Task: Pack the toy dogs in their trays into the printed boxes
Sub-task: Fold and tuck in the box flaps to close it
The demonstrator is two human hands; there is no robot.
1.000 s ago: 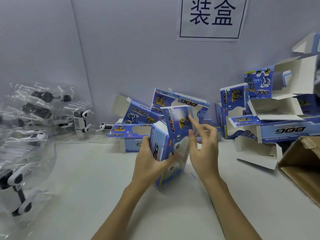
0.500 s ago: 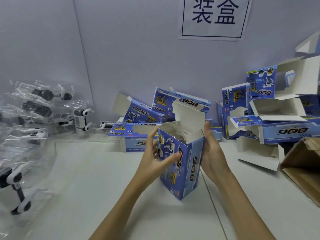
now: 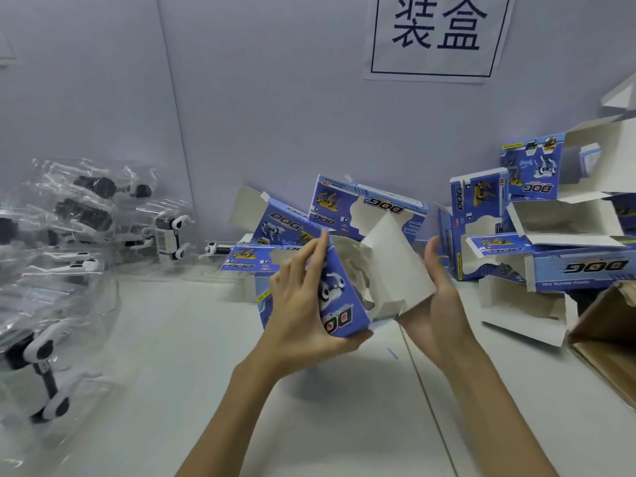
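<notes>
Thin printed card, the box (image 3: pixel 339 297) looks light and easily creased, so the left hand (image 3: pixel 303 304) grips its side wall while the right hand (image 3: pixel 433 304), fingers straight, presses its open flap.

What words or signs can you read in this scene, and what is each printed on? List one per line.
"装盒": white paper sign on the wall.
"DOG", upside down: held box and the blue boxes behind, such as the one at right.
Smaller print on the boxes: too blurred to read.
</notes>
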